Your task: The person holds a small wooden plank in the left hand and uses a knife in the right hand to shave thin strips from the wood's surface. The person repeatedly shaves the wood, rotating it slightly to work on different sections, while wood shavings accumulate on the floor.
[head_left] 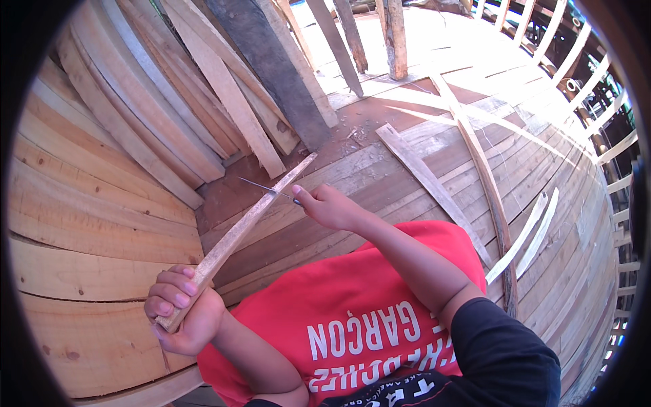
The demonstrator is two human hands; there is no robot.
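Note:
My left hand [184, 308] is wrapped round the near end of a long, narrow wooden stick [234, 239]. The stick slants up and away to the right, its far tip thinner than the end I grip. Closed on the dark handle of a thin-bladed knife, my right hand [329, 205] is near the stick's far part. The knife blade [256, 184] lies across the stick and points to the left. Most of the handle is hidden in my fingers. Red cloth [298, 292] with white lettering spreads beneath my forearms.
Curved plank walls [102, 261] rise at the left, with several boards [227, 88] leaning there. A dark post [278, 68] stands ahead. On the plank floor lie a flat board [434, 183], a long pole [478, 159], pale strips [539, 234] and wood shavings [356, 138].

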